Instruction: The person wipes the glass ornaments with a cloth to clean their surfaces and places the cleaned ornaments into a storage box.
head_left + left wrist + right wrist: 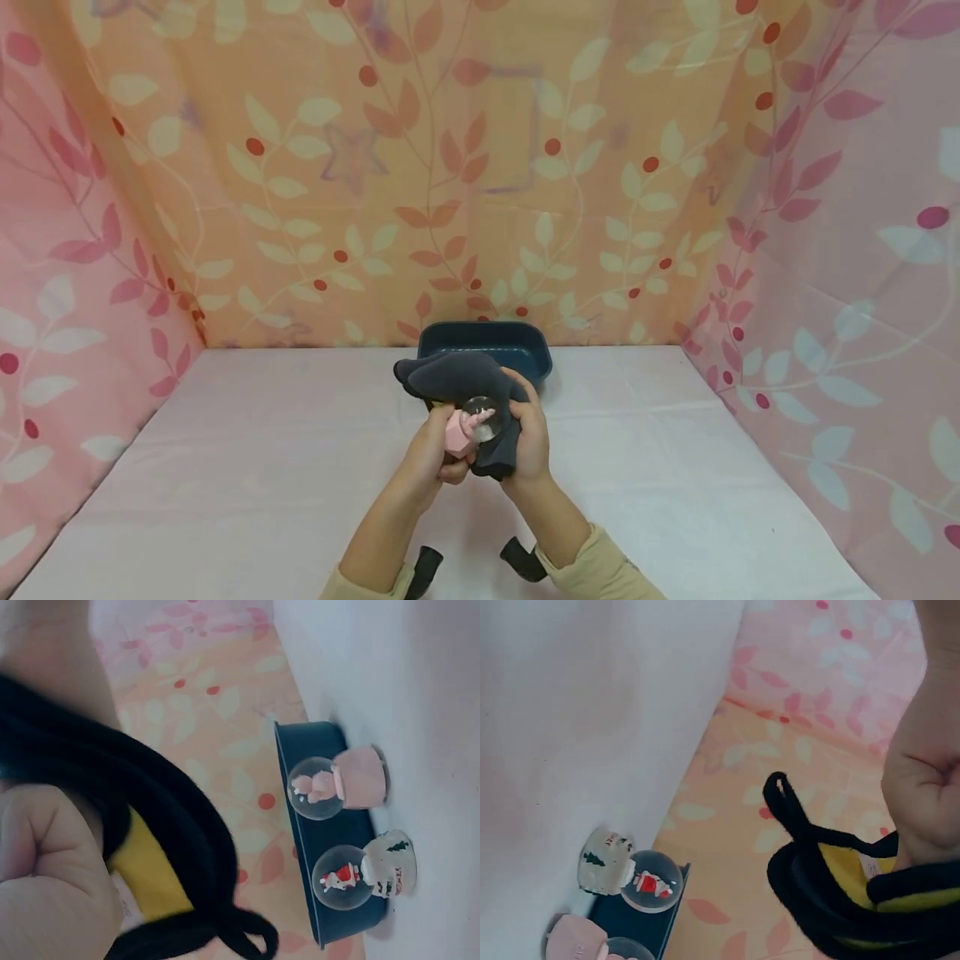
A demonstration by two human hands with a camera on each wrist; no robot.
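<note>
Near the middle of the head view, my left hand (pixel 429 446) grips a snow globe (pixel 458 437) by its pink base, tilted so that its clear dome points right. A small pink figure shows inside the dome. My right hand (pixel 532 437) holds a dark grey cloth (pixel 461 379) draped over and beside the globe. Black edging, a yellow underside and a hanging loop show on the cloth (pixel 795 892) in the right wrist view. The held globe is hidden from both wrist views.
Behind the hands stands a dark blue tray (pixel 543 350) against the floral curtain (pixel 450 167). In front of it, a pink-based snow globe (pixel 360 778) and a white-based one (pixel 394 862) with a red-clad figure stand on the white table (pixel 262 467).
</note>
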